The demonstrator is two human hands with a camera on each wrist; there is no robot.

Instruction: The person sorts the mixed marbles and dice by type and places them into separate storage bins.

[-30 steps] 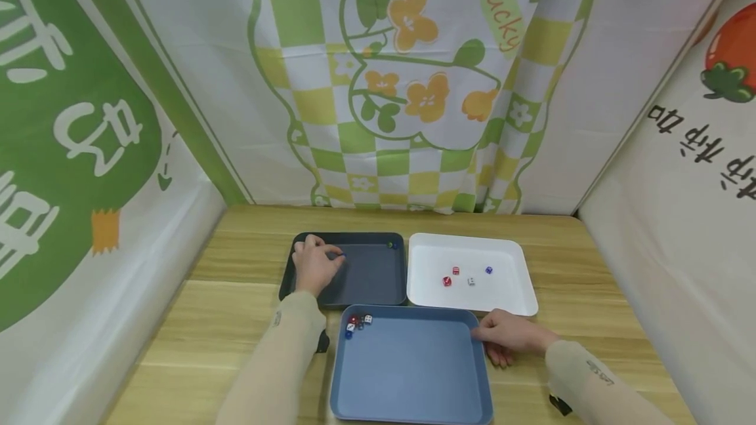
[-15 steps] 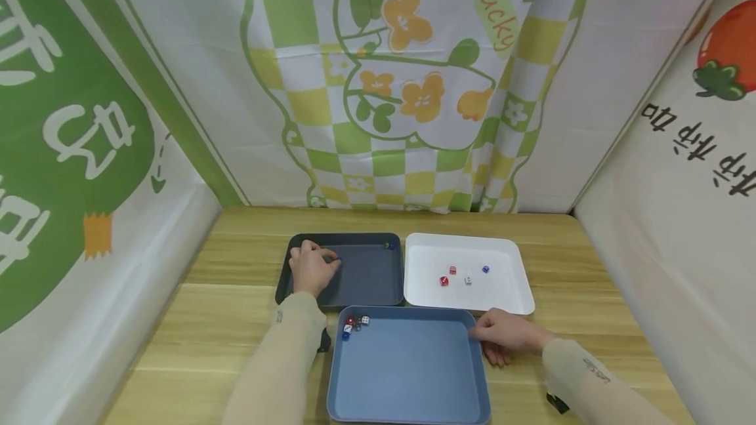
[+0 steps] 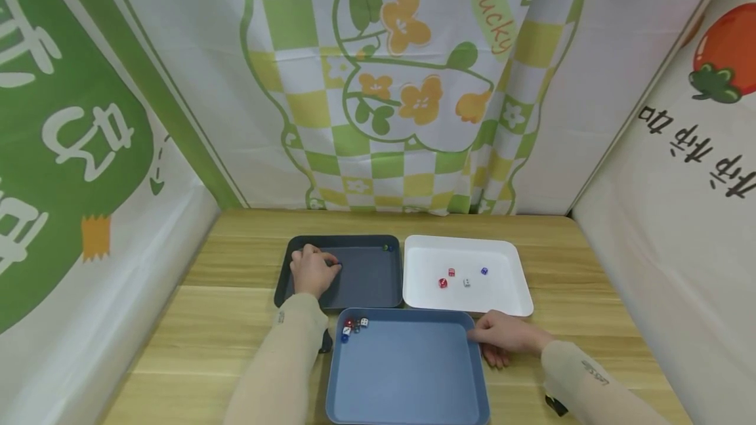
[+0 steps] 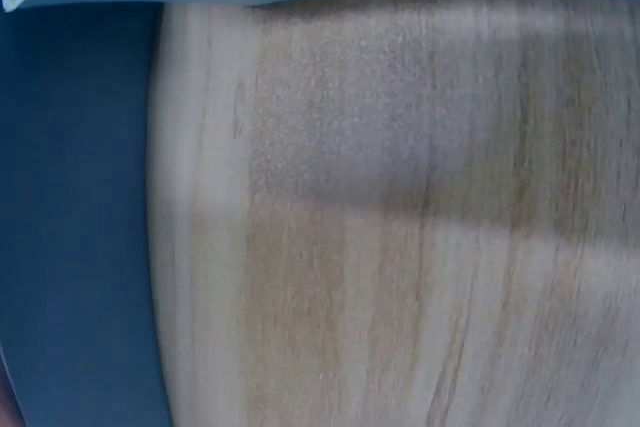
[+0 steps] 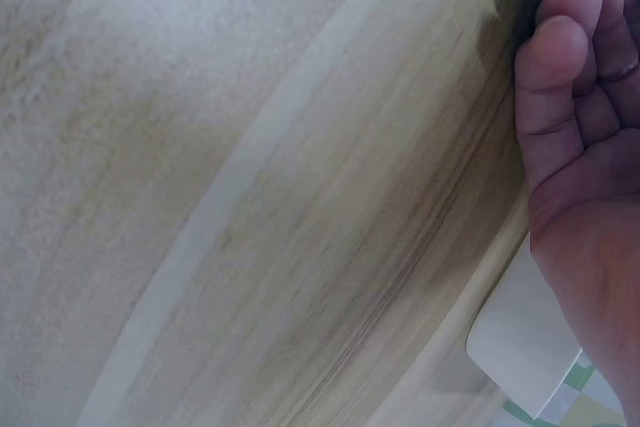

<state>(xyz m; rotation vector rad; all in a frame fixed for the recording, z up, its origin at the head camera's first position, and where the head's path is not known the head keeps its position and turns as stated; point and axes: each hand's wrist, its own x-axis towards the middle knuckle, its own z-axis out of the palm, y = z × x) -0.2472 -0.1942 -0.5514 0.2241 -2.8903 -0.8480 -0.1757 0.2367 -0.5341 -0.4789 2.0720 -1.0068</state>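
Observation:
My left hand [image 3: 311,271] reaches into the dark grey tray [image 3: 369,281], thumb and index finger pinching a small blue piece that the fingertips almost hide. Two tiny pieces, one green [image 3: 386,248] and one blue [image 3: 391,248], lie in that tray's far right corner. My right hand [image 3: 503,333] grips the right rim of the blue tray [image 3: 407,372], thumb over the edge and the other fingers curled outside it. Several dice [image 3: 347,331], red, white, blue and dark, cluster in the blue tray's far left corner. In the left wrist view the left hand is out of sight.
The white tray [image 3: 502,297], right of the dark one, holds two red dice [image 3: 443,283], a pale die [image 3: 466,283] and a blue die [image 3: 484,271]. All three trays stand close together on a wooden table [image 3: 195,340]. Printed curtains [image 3: 407,169] hang behind and at the sides.
The left fingertips have dipped slightly inside the dark tray, and the blue piece between them shows less than before. The right hand keeps its grip on the blue tray's rim.

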